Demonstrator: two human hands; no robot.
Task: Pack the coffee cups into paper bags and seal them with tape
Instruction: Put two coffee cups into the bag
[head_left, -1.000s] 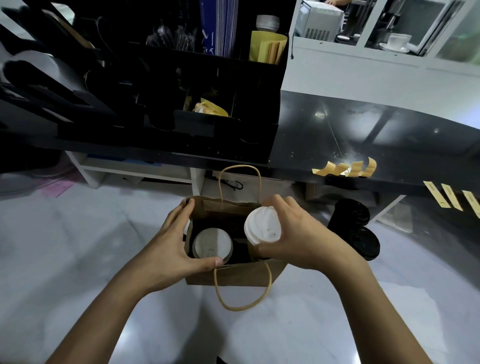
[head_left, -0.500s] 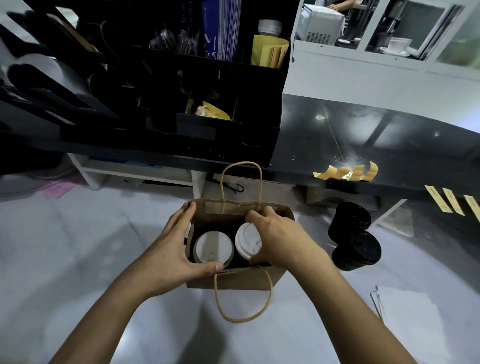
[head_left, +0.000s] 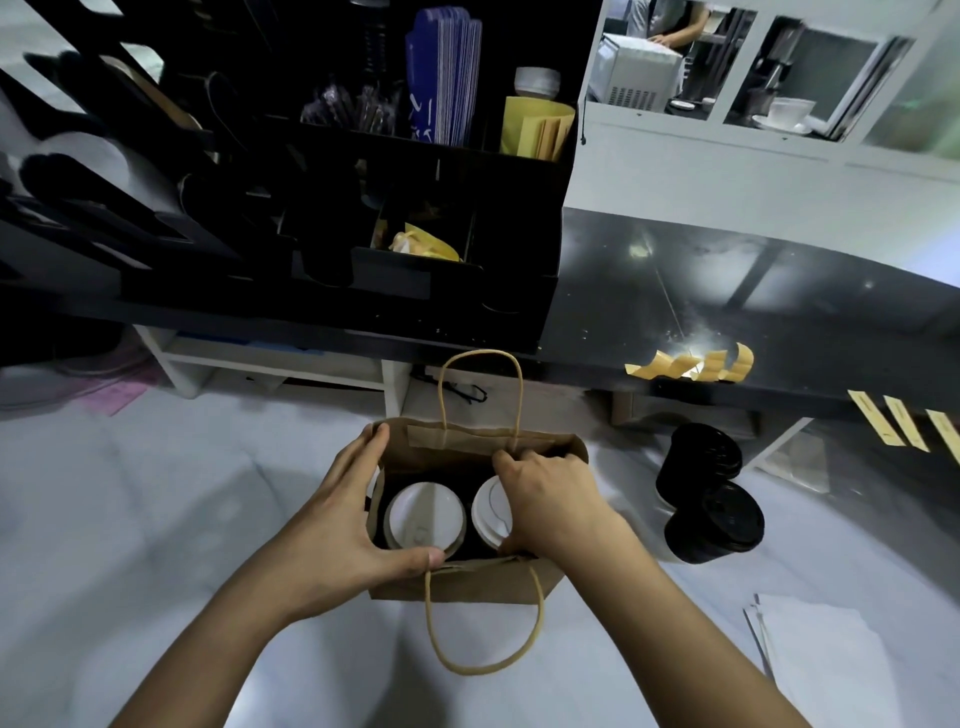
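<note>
right hand (head_left: 550, 506) grip holds second cup (head_left: 491, 512) low in paper bag (head_left: 467, 584); left hand (head_left: 345, 525) grip pinches rim wide; letting go tilted could tip it, spilling

There is one view only, from the camera on my head, so nothing is shared with a second view. It looks forward and steeply down over my forearms, close above my left hand (head_left: 343, 525) and right hand (head_left: 550, 501) at the open brown paper bag (head_left: 467, 584) near the middle of the frame. The wide lens bends the edges: the glossy black counter (head_left: 727, 291) curves across the upper right, the black compartmented organiser rack (head_left: 291, 218) leans in at the upper left, and the pale grey work surface (head_left: 130, 519) fills the lower part.
</note>
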